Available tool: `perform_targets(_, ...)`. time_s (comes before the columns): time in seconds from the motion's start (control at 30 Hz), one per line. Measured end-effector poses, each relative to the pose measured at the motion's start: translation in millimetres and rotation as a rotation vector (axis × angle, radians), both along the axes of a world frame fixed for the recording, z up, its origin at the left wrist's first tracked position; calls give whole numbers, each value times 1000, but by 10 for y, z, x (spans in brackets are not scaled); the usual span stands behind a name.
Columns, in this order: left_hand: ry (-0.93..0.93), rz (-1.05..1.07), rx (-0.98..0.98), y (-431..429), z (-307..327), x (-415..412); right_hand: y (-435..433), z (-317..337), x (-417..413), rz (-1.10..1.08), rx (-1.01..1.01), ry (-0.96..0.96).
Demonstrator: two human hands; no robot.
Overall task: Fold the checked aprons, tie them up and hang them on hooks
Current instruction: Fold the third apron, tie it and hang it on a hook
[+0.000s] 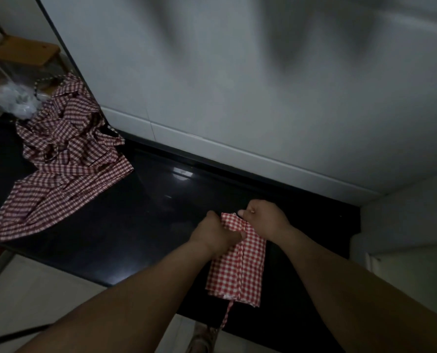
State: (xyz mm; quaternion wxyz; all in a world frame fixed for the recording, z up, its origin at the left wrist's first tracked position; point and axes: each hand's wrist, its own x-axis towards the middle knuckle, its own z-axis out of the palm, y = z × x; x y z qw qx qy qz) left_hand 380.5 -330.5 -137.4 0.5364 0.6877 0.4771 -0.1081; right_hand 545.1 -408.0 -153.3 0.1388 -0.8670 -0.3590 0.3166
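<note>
Head view: left hand [216, 234] and right hand [264, 217], fingers curled, grip folded checked apron [240, 266] over black bench [141, 212]; apron heap [61, 159] at 10 o'clock.

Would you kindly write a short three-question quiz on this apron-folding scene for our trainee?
1. True or false: the left hand and right hand both grip the folded apron.
2. The apron pile lies: A) to the left of the hands, B) to their right, C) on the floor.
3. Fill in: the strap hangs over the counter's ___ edge (front or back).
Key: 1 true; 2 A; 3 front.
</note>
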Motion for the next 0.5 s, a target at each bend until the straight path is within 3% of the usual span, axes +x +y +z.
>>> perform_targets(0.13, 36, -82, -123, 160, 12, 255, -17, -7, -74, 33, 105, 126)
perform_targets(0.2, 38, -118, -168, 180, 58, 325, -44, 81, -119, -55, 234, 196)
perform_targets(0.3, -167, 7, -253, 225, 61, 261, -227, 232, -185, -444, 463, 247)
perform_targets(0.37, -379, 127, -308, 285, 147, 140, -459, 370, -257, -576, 499, 561)
perform_targets(0.43, -513, 210, -323, 385, 299, -8, -600, 521, -401, -357, 372, 860)
perform_targets(0.5, -568, 214, -266, 517, 388, -127, -567, 594, -524, -177, 314, 862)
